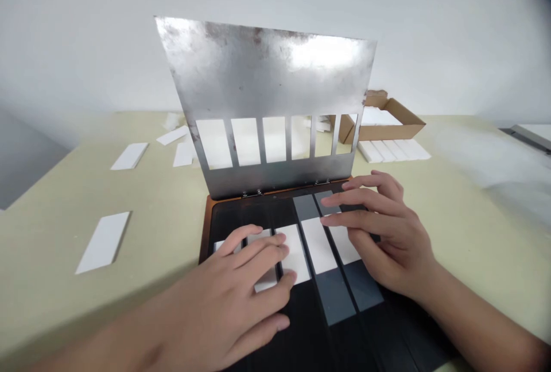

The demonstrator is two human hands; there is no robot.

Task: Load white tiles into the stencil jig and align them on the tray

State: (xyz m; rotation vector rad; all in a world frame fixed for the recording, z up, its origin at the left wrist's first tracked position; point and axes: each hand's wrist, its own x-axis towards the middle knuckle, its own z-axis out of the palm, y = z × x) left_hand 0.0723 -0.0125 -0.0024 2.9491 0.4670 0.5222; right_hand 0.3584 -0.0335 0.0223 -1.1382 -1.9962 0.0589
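Note:
A hinged metal plate (pixel 275 79) with a row of rectangular windows stands raised behind a black base (pixel 310 337). Several white rectangular pieces lie side by side across the base, such as one white piece (pixel 319 245) at its middle. Dark grey strips (pixel 336 297) show above and below two of the pieces. With fingers spread, my left hand (pixel 253 286) rests over the left-hand white pieces and partly hides them. My right hand (pixel 383 231) hovers at the right-hand pieces, fingers apart, its index fingertip at a white piece's upper edge. Neither hand visibly grips anything.
Loose white pieces (pixel 103 243) lie on the pale yellow table (pixel 163 200) at the left. Back right stands an open cardboard box (pixel 391 132) with white contents, a row of white pieces (pixel 394 151) before it. Clear plastic (pixel 516 171) lies at the right.

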